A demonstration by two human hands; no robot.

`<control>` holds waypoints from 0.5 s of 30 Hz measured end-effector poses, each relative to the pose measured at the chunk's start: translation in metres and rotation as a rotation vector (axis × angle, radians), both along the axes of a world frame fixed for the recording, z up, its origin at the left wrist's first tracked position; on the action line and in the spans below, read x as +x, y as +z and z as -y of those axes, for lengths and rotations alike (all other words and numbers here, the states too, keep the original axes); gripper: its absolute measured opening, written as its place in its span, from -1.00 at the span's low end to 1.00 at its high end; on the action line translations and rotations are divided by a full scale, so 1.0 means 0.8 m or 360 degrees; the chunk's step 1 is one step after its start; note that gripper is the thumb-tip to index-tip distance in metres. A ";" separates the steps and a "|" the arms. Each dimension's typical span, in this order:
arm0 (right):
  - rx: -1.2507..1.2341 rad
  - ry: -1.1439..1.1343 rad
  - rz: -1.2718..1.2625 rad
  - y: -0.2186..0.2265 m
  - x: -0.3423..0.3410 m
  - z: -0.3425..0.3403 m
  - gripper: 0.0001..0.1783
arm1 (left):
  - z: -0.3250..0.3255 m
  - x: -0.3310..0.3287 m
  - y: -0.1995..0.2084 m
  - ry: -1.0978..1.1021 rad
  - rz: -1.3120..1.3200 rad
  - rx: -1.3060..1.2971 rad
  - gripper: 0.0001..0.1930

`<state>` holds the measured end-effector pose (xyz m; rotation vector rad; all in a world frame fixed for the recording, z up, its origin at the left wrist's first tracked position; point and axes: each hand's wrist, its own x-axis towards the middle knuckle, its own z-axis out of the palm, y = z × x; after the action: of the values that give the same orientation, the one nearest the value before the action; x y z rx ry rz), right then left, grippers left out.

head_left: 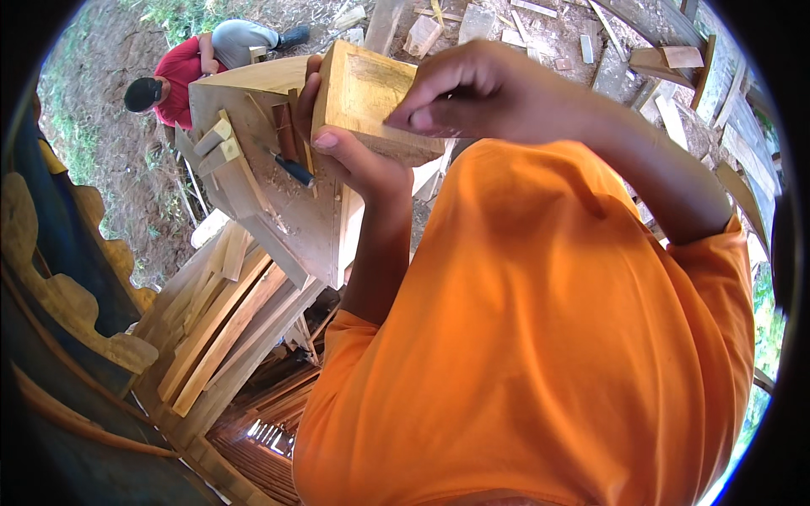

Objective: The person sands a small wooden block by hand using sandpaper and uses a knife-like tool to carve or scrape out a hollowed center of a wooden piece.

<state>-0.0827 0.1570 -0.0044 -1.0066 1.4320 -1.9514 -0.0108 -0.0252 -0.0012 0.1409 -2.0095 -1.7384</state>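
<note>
A hollowed wooden block (359,93) is held at the upper centre of the frame, its recess turned toward the camera. It is grasped by the left hand (367,164), with the thumb set on the lower front edge and the fingers wrapped around the left side. The right hand (481,93) is curled, with its fingertips brought to the recess; whether anything is pinched there cannot be told. The right part of the recess is hidden by that hand. Behind the block, part of a wooden desk (312,221) is covered from view; to the left on it, a blue-handled tool (295,171), a reddish-brown wooden piece (285,131) and pale wood pieces (221,156) are laid close together. Beyond the desk, in the upper left, a person in a red shirt (177,88) is seen on the ground. Long planks (224,329) are stacked at the lower left, beside scalloped boards (63,291) at the left rim. Offcuts (422,35) are strewn across the ground along the top and upper right. Much of the centre and lower right is blocked by an orange shirt (540,320).
</note>
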 end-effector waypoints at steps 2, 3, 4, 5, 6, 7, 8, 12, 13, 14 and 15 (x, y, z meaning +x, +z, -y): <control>-0.0051 -0.0328 0.0184 -0.007 -0.007 0.004 -0.81 | 0.001 -0.004 -0.002 -0.0005 -0.0038 0.0124 -0.19; -0.0076 -0.0502 0.0276 -0.014 -0.009 0.009 -0.81 | -0.001 -0.005 -0.004 -0.0009 -0.0052 0.0128 -0.22; 0.0083 -0.0801 0.0114 -0.026 -0.011 0.021 -0.80 | -0.004 -0.006 -0.004 -0.0005 -0.0065 0.0125 -0.26; 0.0170 -0.0828 -0.0121 -0.029 -0.002 0.026 -0.80 | -0.011 -0.008 -0.004 0.0006 -0.0074 0.0063 -0.27; 0.0258 -0.0847 -0.0349 -0.024 0.011 0.030 -0.80 | -0.015 -0.008 -0.003 0.0021 -0.0078 0.0000 -0.27; 0.0345 -0.0864 -0.0579 -0.021 0.020 0.031 -0.80 | -0.016 -0.009 -0.001 0.0046 -0.0024 -0.0029 -0.21; 0.0292 -0.0797 -0.0524 -0.023 0.024 0.027 -0.81 | -0.018 -0.009 0.001 0.0070 0.0029 -0.0058 -0.14; -0.0051 0.0368 0.0351 0.008 -0.006 -0.031 -0.81 | -0.009 -0.003 0.001 -0.0060 -0.0030 0.0206 -0.17; -0.0125 0.0165 0.0373 0.008 -0.005 -0.033 -0.81 | -0.018 -0.004 0.009 -0.0079 -0.0083 0.0293 -0.23; -0.0199 -0.0036 0.0394 0.009 -0.004 -0.035 -0.80 | -0.026 -0.005 0.020 -0.0012 -0.0003 0.0431 -0.11; -0.0270 -0.0250 0.0413 0.010 -0.003 -0.036 -0.79 | -0.035 -0.004 0.034 -0.0056 0.0105 0.0539 -0.07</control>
<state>-0.0854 0.1855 0.0032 -0.6951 1.2494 -2.2541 -0.0138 0.0025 0.0262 0.2773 -1.7536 -2.1102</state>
